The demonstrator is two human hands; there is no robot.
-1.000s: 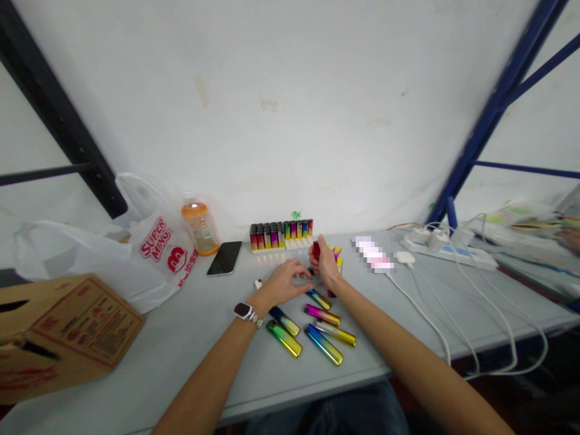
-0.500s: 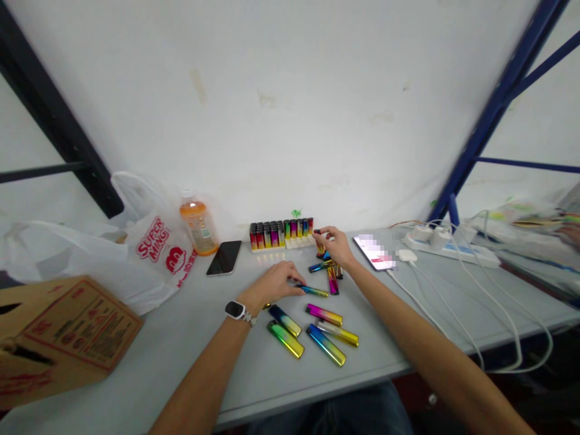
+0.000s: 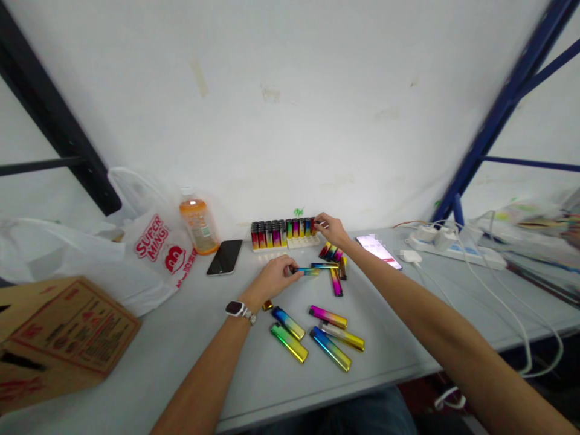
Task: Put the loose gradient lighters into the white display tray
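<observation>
Left hand: The left hand [image 3: 275,279] is pinching a blue-and-yellow lighter [image 3: 309,271], now holding it farther back than 0.5 s ago.
Right hand: The right hand [image 3: 333,229] is pinching a dark-topped lighter [image 3: 317,222], mostly hidden by fingers, having moved back to the right tray's end.
Right tray: The white right tray [image 3: 302,244] is holding an upright row of colourful lighters.
Left tray: The left tray [image 3: 270,249] is holding several packed rows.
Loose lighters: 5 glossy, flattened lighters [image 3: 331,348] are lying nearest the bench [image 3: 254,386] edge.
Bottle: The clear bottle [image 3: 199,223] is containing orange liquid.
Box: Brown cardboard [image 3: 77,338] is standing beside a crinkled plastic bag [image 3: 149,260].
</observation>
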